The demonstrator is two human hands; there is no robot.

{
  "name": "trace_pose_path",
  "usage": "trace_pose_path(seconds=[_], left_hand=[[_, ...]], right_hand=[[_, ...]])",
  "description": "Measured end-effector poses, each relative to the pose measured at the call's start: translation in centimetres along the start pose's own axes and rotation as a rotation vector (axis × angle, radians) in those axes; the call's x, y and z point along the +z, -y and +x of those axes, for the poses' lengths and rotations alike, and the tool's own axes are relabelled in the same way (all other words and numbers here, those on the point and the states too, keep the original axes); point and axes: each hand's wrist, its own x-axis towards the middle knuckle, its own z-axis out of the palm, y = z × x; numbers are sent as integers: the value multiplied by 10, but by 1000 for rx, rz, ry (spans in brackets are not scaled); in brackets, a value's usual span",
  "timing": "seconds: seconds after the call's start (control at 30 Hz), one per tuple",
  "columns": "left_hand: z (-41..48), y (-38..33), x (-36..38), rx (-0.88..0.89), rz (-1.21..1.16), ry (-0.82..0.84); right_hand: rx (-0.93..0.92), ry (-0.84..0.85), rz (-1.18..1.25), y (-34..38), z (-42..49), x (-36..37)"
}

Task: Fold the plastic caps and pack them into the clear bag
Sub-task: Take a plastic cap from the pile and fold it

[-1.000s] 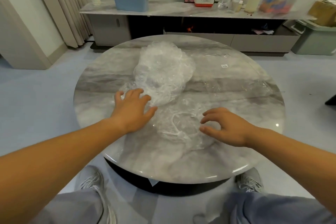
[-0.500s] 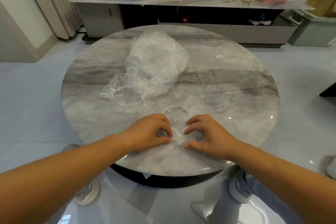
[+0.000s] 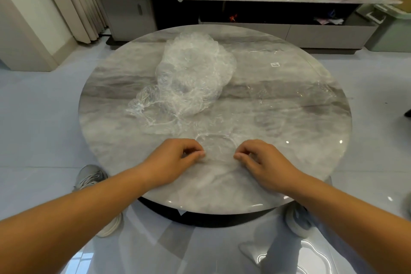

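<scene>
Btwn both hands' fingers: cap.

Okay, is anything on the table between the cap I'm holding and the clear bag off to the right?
Nothing visible. The cap sits between both hands, the clear bag lies flat to the right, and only bare table separates them. The heap of caps sits left of that path.

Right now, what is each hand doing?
Left hand: pinched shut on the plastic cap, at its left edge.
Right hand: pinched shut on its right edge.
</scene>
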Motion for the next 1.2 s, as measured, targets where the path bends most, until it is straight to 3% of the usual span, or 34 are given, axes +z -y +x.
trace_pose_path(seconds=[0.23,0.37,0.57,0.73,0.93,1.07,1.2], left_hand=[[12,-7,2,-82,70,-113],[20,-10,2,-92,210,-161],[29,-4,-1,-194,219,-215],[30,-8,-2,-151,254,-254],[31,-18,-4,-150,160,-302],[32,-30,-8,-144,140,-312],[39,-43,-10,-239,-90,-163]], right_hand=[[144,-19,136,4,19,-1],[172,4,13,4,31,0],[277,-70,-77,2,48,3],[292,-95,-147,4,49,0],[311,-84,-106,9,49,0],[287,-186,-57,14,52,-8],[243,-319,138,28,58,-18]])
